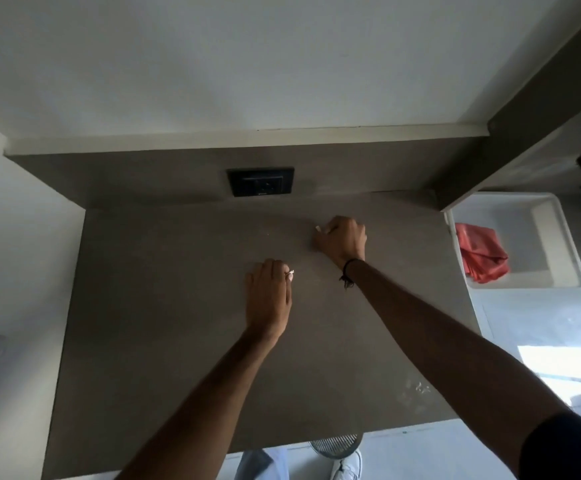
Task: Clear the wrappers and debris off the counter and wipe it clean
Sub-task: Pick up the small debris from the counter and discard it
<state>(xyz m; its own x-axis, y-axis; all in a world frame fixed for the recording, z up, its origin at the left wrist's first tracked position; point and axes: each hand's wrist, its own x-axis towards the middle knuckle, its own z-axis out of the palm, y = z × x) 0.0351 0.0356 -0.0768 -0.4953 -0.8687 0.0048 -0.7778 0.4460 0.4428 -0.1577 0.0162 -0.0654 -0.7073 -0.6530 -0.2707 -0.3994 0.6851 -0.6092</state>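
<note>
The grey-brown counter [164,306] fills the middle of the head view. My left hand [268,296] rests near its centre with the fingers curled, pinching a small pale scrap of debris [291,273] at the fingertips. My right hand [342,239] is further back and to the right, closed in a fist on the counter, with a small white wrapper piece [320,229] sticking out at its left side. A tiny white speck [267,233] lies on the counter left of the right hand. Faint pale smears [417,389] mark the counter's near right corner.
A black wall socket [260,181] sits on the backsplash behind the counter. A white bin [559,282] to the right holds a red plastic bag [483,256]. A dark shelf edge [524,126] overhangs at the upper right. Below the front edge are a mesh basket [337,445] and a white shoe [348,467].
</note>
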